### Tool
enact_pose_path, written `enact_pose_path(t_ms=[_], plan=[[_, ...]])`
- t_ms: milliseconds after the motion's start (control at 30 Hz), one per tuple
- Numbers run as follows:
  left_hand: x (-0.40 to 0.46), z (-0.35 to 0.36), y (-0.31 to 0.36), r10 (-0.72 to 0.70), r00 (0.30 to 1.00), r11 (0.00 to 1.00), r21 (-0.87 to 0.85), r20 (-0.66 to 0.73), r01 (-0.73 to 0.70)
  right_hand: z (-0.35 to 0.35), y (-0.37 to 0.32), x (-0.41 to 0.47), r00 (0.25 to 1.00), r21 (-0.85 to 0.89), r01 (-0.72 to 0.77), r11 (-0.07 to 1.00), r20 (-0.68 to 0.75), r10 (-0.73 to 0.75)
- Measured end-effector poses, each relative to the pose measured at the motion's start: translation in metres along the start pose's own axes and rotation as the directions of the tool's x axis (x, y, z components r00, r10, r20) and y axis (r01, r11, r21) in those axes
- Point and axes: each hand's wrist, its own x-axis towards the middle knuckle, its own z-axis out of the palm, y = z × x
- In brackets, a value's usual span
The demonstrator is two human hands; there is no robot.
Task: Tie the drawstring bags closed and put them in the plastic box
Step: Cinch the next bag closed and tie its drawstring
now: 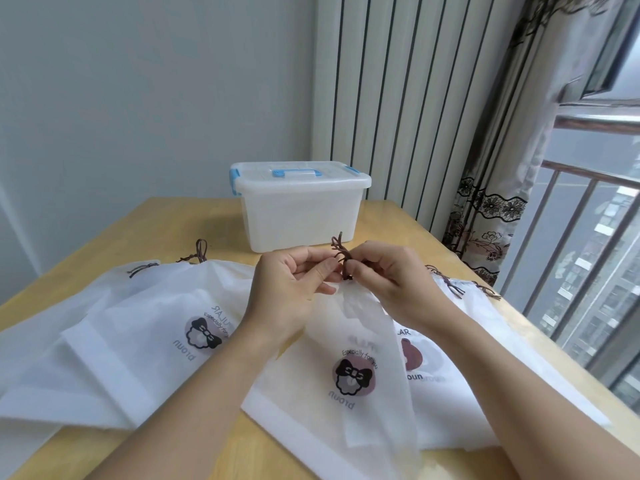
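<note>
At six o'clock we see the middle drawstring bag (349,382) lying on the wooden table (114,230), its neck gathered. Just above it, our left hand (294,292) and right hand (388,278) meet, the fingertips of both pinching the brown drawstring (341,252). Flat bags lie at nine o'clock (138,327) and three o'clock (450,344). At twelve o'clock stands the plastic box (301,209), lid on, blue latches at its sides.
</note>
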Motion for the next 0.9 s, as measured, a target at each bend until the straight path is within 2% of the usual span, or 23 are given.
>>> enact_pose_path(t_ms=[67,167,233,367,467,567,667,800,900], plan=[[-0.001,-0.001,-0.003,0.052,0.999,0.991,0.127,-0.015,-0.05,0.004,0.002,-0.001,1.0,0.1,-0.026,0.995,0.007,0.026],[-0.001,-0.001,-0.006,0.1,0.995,0.974,0.204,-0.004,-0.097,0.006,0.003,0.0,0.999,0.192,-0.035,0.981,0.016,0.033],[-0.001,-0.001,-0.007,0.162,0.986,0.95,0.264,0.033,-0.165,0.006,0.004,0.0,0.999,0.21,-0.039,0.977,0.02,0.035],[0.002,-0.003,-0.013,0.315,0.944,0.837,0.438,0.102,-0.327,0.007,0.007,0.0,0.998,0.215,-0.068,0.974,0.019,0.065],[0.002,-0.001,-0.011,0.257,0.965,0.874,0.413,0.05,-0.254,0.008,0.006,0.0,0.998,0.204,-0.058,0.977,0.012,0.057],[-0.002,0.002,-0.006,0.194,0.979,0.913,0.354,0.067,-0.205,0.008,0.003,0.0,0.999,0.202,-0.041,0.978,0.016,0.038],[-0.002,0.002,-0.007,0.17,0.981,0.925,0.329,0.094,-0.191,0.005,0.005,0.001,0.997,0.289,-0.08,0.954,0.031,0.075],[0.0,0.001,-0.011,0.081,0.99,0.967,0.231,0.115,-0.106,0.003,0.01,0.002,0.993,0.39,-0.106,0.915,0.085,0.079],[0.0,0.003,-0.015,0.174,0.981,0.908,0.372,0.083,-0.192,0.005,0.012,0.001,0.993,0.402,-0.113,0.909,0.077,0.089]])
